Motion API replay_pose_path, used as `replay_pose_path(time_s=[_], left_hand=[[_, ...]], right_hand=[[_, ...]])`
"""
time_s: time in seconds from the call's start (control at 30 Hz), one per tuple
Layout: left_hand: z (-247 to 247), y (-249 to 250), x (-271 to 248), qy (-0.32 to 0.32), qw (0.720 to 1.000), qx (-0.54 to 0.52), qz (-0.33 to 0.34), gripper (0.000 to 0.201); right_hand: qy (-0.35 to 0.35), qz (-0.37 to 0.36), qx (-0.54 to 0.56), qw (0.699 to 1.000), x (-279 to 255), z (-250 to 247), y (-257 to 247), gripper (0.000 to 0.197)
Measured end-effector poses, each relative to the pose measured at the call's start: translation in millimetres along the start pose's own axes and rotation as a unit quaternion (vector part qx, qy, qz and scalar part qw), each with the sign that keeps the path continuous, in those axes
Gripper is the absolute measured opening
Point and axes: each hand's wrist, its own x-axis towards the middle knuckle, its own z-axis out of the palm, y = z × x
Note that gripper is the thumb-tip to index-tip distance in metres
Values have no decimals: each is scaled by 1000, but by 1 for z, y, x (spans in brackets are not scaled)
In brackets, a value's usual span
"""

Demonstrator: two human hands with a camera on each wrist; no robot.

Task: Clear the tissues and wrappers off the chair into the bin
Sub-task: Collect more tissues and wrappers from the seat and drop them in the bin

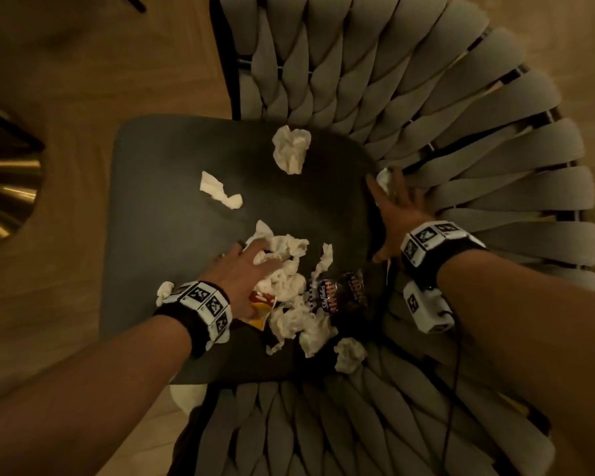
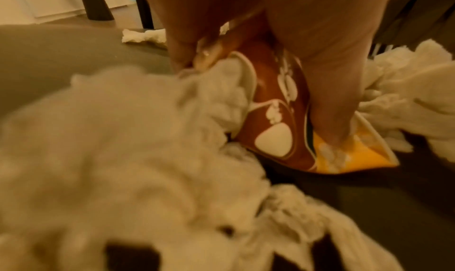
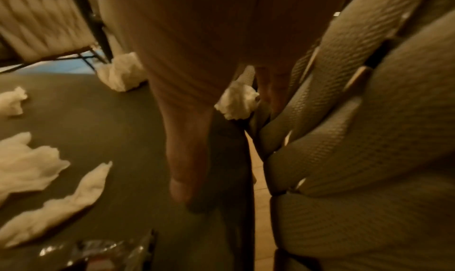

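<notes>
Crumpled white tissues lie scattered over the dark chair seat (image 1: 172, 173). My left hand (image 1: 255, 266) presses into a tissue pile (image 1: 285, 269); in the left wrist view its thumb and curled fingers pinch a red and yellow wrapper (image 2: 270, 123) with tissue bunched against it. My right hand (image 1: 390, 197) reaches with straight fingers to the seat's right edge, touching a small tissue (image 1: 383, 176), the same small tissue (image 3: 236, 100) wedged against the woven backrest. Dark candy wrappers (image 1: 337, 293) lie between my wrists. No bin is in view.
Loose tissues sit at the seat's back (image 1: 291, 149), left of middle (image 1: 220, 190) and by the near backrest (image 1: 349, 353). The grey woven backrest (image 1: 478, 149) curves round the right and near sides. A brass-coloured base (image 1: 7, 187) stands on the wooden floor at left.
</notes>
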Motion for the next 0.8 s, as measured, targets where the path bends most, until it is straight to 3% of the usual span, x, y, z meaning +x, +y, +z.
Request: replay_pose_path(time_s=[0.1,0.3,0.37,0.5,0.57,0.7,0.73,0.8], left_hand=[[1,2,-6,20,998,-48,18,77],[-4,2,-23,69,985,-157,13,74],[-8,4,-29,64,985,-161,4,74],[-17,5,-46,72,980,-182,-21,73],[-21,5,-56,84,976,-198,-32,72],[-21,1,-68,96,972,-208,-57,72],[-18,-2,-70,97,971,-210,-61,72],[-11,-8,-75,100,966,-229,-73,72]], right_hand=[[9,0,-1,1000,14,11,-5,135],[150,15,77,985,40,3,-13,37],[167,-12,46,985,34,-2,-11,27],[118,-127,32,984,-20,17,-27,23],[58,-148,44,986,-56,36,-41,38],[-28,-97,33,994,-82,81,-65,81],[-40,-78,25,996,-77,90,-70,83],[-35,-49,25,998,-63,102,-77,68]])
